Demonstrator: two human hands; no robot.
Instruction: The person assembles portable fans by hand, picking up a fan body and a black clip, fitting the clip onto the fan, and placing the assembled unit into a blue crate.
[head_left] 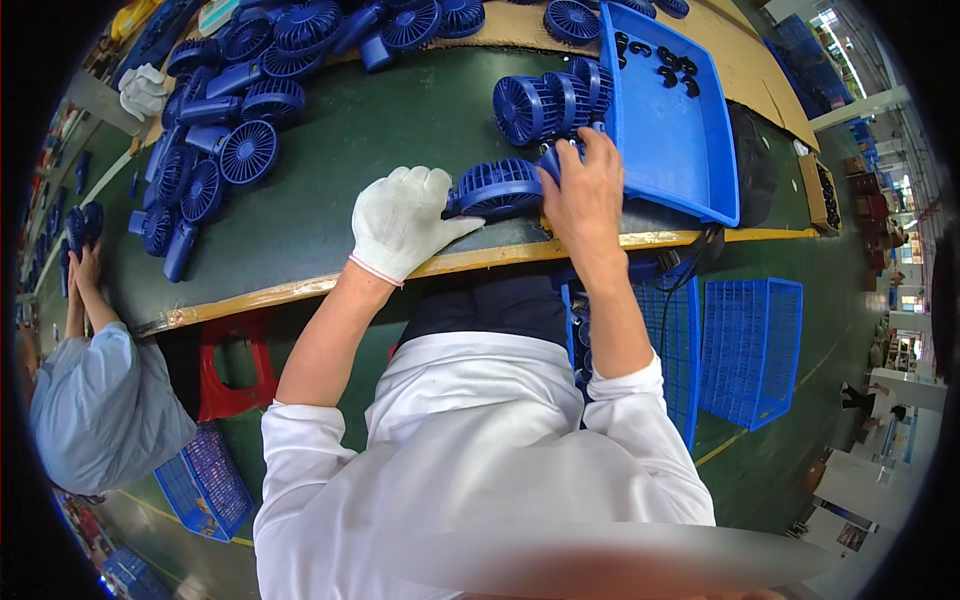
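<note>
A blue handheld fan (498, 188) with a round caged head is held between my two hands, just above the near edge of the green table. My left hand (402, 218), in a white knit glove, is closed with fingers curled at the fan's left side, and its thumb points along the fan's lower edge. What exactly lies inside those fingers is hidden. At the other side my bare right hand (586, 190) is closed around the fan's handle end. Several more blue fans (540, 105) stand close together just beyond it.
A blue tray (672, 150) with small black parts sits to the right. A pile of blue fans (230, 125) covers the table's far left. Blue crates (750, 345) and a red stool (225, 375) stand below the table. A co-worker (105, 400) handles fans at left.
</note>
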